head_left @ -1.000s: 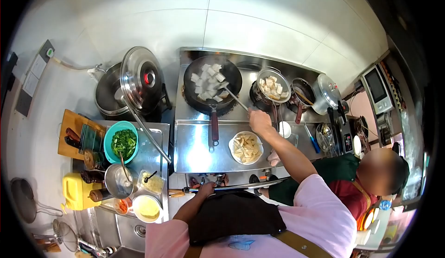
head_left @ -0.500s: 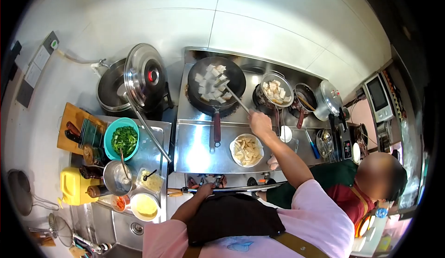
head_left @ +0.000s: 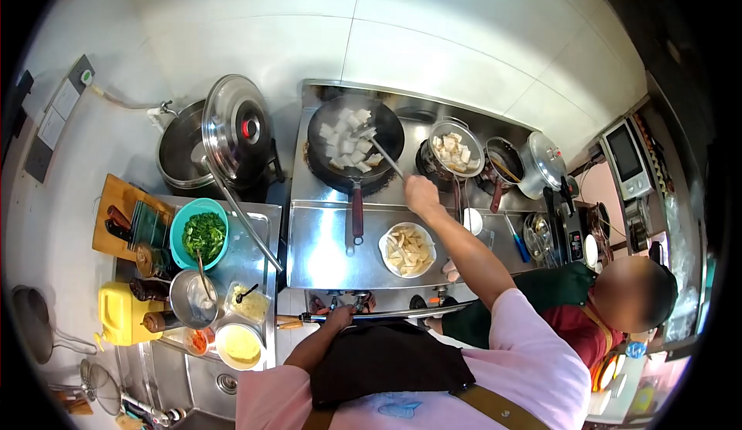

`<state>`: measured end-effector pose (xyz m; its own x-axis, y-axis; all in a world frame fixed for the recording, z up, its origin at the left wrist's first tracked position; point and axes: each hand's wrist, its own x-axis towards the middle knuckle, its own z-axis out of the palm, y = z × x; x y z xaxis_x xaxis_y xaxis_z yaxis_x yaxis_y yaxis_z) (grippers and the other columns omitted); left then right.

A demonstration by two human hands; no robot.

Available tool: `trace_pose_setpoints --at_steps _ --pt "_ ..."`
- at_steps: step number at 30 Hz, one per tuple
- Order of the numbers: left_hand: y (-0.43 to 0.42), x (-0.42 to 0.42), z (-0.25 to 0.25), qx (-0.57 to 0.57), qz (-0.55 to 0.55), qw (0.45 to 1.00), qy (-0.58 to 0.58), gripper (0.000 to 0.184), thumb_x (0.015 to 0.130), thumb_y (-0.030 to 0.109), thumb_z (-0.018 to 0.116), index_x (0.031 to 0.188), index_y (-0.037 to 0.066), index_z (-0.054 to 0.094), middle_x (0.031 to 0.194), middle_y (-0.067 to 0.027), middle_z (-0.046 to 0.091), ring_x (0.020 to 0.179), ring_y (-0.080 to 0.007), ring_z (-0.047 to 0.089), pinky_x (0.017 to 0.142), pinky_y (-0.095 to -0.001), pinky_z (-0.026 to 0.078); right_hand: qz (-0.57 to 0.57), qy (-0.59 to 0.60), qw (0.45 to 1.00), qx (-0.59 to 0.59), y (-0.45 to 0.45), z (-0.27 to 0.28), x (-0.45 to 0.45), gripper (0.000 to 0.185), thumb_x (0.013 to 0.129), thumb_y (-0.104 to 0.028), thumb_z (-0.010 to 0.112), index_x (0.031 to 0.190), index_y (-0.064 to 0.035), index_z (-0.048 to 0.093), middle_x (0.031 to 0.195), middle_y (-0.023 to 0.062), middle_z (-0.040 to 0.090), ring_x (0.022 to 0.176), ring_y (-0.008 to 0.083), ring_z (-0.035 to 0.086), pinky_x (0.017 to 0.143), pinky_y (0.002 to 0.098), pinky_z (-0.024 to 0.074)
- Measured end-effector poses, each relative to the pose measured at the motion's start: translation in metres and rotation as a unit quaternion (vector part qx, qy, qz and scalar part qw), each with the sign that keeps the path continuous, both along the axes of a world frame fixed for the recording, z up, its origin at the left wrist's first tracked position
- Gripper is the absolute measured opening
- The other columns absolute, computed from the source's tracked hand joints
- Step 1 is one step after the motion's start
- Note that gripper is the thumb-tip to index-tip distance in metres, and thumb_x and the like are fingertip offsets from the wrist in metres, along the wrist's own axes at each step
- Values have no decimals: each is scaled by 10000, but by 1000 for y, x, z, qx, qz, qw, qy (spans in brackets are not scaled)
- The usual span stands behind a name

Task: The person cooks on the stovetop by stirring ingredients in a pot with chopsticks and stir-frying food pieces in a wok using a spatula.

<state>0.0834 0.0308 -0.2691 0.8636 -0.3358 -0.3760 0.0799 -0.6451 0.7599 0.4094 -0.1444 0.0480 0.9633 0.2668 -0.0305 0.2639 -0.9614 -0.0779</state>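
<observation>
My right hand [head_left: 422, 195] is closed around the handle of a spatula [head_left: 389, 157], whose blade lies among pale, blocky pieces of food [head_left: 345, 145] in a black wok [head_left: 394, 130]. Steam blurs the pieces. The wok's dark red handle [head_left: 357, 212] points toward me, untouched. Down at the stove's front rail, my left hand [head_left: 338, 320] is closed beside the control knobs [head_left: 361, 301]; its fingertips are partly hidden, so what they grip cannot be made out. A white bowl of pale strips [head_left: 407, 250] sits on the steel ledge, below my right forearm.
Right of the wok are a strainer with pale chunks [head_left: 455, 153], a small saucepan [head_left: 504, 159] and a pressure cooker [head_left: 542, 164]. A large pot lid [head_left: 236, 132] leans at the left, above a teal bowl of chopped greens [head_left: 178, 233]. A co-worker [head_left: 568, 314] stands close at right.
My right hand and the spatula have shifted slightly left and up, and the food pieces lie a little differently in the wok. My left hand stays at the rail.
</observation>
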Motion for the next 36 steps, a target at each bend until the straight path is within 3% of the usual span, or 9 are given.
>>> trace_pose_setpoints --at_steps 6,9,14,20,23,28,31,32,36 --pt "0 -1 2 2 -4 1000 24 266 857 158 552 1097 78 632 1037 -212 668 975 -401 637 834 -490 509 -27 5 999 -28 10 16 -6 203 881 -116 516 959 -26 680 929 217 698 859 380 699 762 451 567" --pt "1 -3 0 -17 18 1000 3 274 837 156 568 1090 72 631 1024 -212 667 974 -402 633 832 -486 508 -15 -9 1000 -13 13 -6 11 241 912 -147 465 975 -46 674 927 228 688 853 403 685 761 487 554" --pt "4 -1 -2 -28 20 999 9 272 819 133 576 1077 65 630 1015 -211 668 968 -403 632 826 -485 509 -12 -39 999 -30 21 -22 3 200 876 -101 521 964 14 658 913 244 686 844 376 698 724 461 567" --pt "2 -4 -2 -22 28 999 12 284 822 128 572 1093 63 625 1039 -218 663 971 -404 632 832 -489 508 -22 -45 999 14 17 -20 -2 201 902 -151 528 981 -22 661 912 246 683 840 399 685 723 481 554" --pt "2 -2 -6 -13 3 1000 14 298 824 129 574 1111 64 619 1056 -223 658 979 -406 629 838 -494 506 7 6 1000 5 7 -31 10 204 917 -179 527 992 -30 643 903 242 683 851 408 676 731 499 541" --pt "2 -2 -8 10 -7 1000 1 282 828 130 577 1100 70 619 1064 -224 653 980 -414 623 834 -502 503 -24 34 999 9 -14 24 -28 173 915 -198 556 1027 -83 622 870 234 674 848 434 653 742 532 517" --pt "1 -4 -2 -6 10 1000 16 270 822 129 575 1081 65 615 1061 -225 652 973 -418 621 831 -504 502 -7 54 999 -1 -32 24 -41 172 913 -198 566 1023 -74 611 861 232 673 843 434 653 736 536 515" --pt "2 -3 0 -12 -5 1000 7 268 820 127 575 1077 62 613 1052 -227 653 970 -419 621 826 -503 502 -3 54 998 -28 -36 18 -39 216 915 -160 504 1076 -82 626 877 222 688 832 400 682 727 511 540" --pt "3 7 -1 -22 -26 999 -18 268 813 123 577 1069 50 607 1014 -230 661 959 -421 622 807 -499 500 24 39 999 21 -39 30 -49 206 920 -155 506 1075 -80 618 875 219 688 823 398 682 720 502 544"
